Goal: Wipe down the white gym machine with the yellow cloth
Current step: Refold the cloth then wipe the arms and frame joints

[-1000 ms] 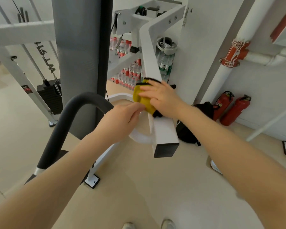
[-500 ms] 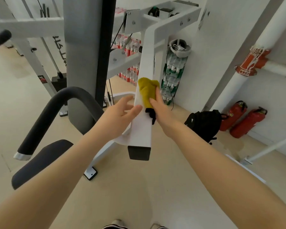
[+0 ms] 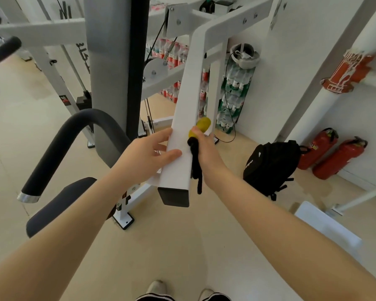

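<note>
Right hand (image 3: 206, 148) gripping my yellow cloth (image 3: 201, 127) against the white beam (image 3: 182, 131); left hand (image 3: 152, 152) open, fingers steadying it.

1. The room was bright and evenly lit — soft, diffuse light with no single visible source.
2. Shadows were faint; the beige floor (image 3: 172, 246) carried a pale sheen toward the lower right.
3. Wide-angle distortion bent straight lines at the edges, so the white pipe (image 3: 326, 88) leaned and both forearms looked stretched.
4. Detail was soft throughout — the bottled-water packs (image 3: 232, 92) were smeared, and the black handle (image 3: 2, 51) at far left was blurred.
</note>
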